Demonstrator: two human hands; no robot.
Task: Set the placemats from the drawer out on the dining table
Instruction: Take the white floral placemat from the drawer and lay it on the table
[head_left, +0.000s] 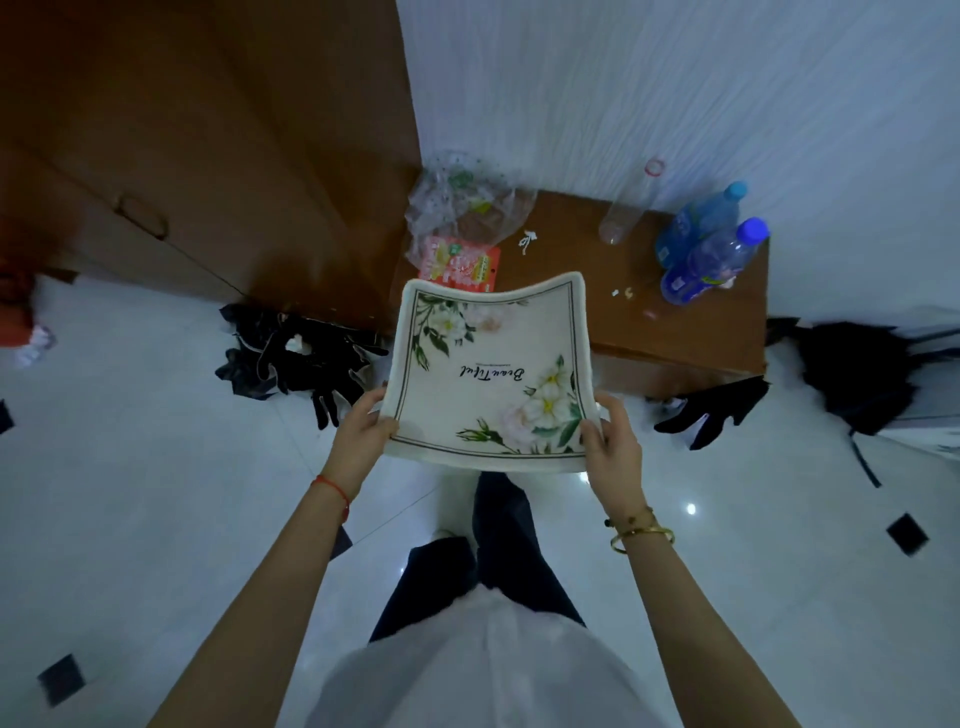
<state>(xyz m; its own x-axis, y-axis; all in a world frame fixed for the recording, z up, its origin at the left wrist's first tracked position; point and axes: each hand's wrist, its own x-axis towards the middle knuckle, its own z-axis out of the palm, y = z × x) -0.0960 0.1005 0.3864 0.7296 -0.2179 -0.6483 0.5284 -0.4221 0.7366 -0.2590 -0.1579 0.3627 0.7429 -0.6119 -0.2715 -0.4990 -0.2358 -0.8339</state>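
A: Quick pass, left to right. Left hand (363, 434) pinches the lower-left edge of the placemat (491, 374), thumb on top, fingers curled under

B: And the mat itself?

A: Centre of frame, held in the air over the floor (156, 467), in front of the low wooden tabletop (649, 312). Printed side up, floral corners, script lettering. Looks light and soft to me: it sags in the middle and the far edge curls upward, so probably floppy, not stiff

B: Where to hold it?

A: Two opposite edges near the corners, as it's held now; a one-hand grip would likely let it droop or fold. Not fragile, I'd guess

B: Right hand?

A: Right hand (610, 441) pinches the lower-right edge, thumb on the flower print, fingers under

B: Containers?

A: On the tabletop, upper centre: a crumpled clear plastic bag (467, 208), contents unclear, with a red-and-pink packet (460, 265) just below it. Right of that a clear bottle (623, 218), looks empty. Further right two blue-capped bottles (711, 244), touching each other, fill level can't tell. No drawer or dining table identifiable here
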